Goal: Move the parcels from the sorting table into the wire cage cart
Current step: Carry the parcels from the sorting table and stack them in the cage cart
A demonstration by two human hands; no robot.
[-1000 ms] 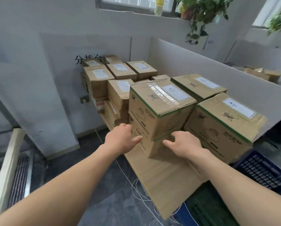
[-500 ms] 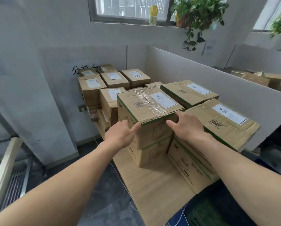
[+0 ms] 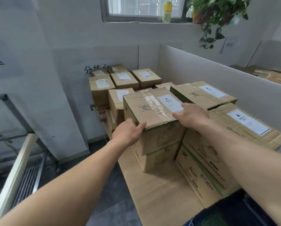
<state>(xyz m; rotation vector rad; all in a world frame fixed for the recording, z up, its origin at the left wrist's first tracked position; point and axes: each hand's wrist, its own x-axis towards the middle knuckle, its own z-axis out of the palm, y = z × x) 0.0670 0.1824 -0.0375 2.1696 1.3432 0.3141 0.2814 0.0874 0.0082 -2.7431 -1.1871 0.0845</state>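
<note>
Several brown cardboard parcels stand on the cardboard-covered sorting table (image 3: pixel 161 196). The nearest stack has a taped top parcel (image 3: pixel 151 110) with a white HEAVY label, sitting on a second box (image 3: pixel 159 159). My left hand (image 3: pixel 128 133) grips the top parcel's near left corner, thumb on the lid edge. My right hand (image 3: pixel 191 114) holds its right top edge, thumb on the lid and fingers down the far side. The wire cage cart (image 3: pixel 20 160) stands at the lower left, with a grey frame and a pale bar.
Two more large parcels (image 3: pixel 244 126) lie to the right against a white partition (image 3: pixel 218 75). Smaller labelled boxes (image 3: pixel 125 79) are stacked at the table's far end by the wall. A window sill carries a bottle and a trailing plant. Dark floor lies between table and cart.
Both hands have risen from the lower box's front to the top parcel's upper edges. The view has tilted upward and moved closer.
</note>
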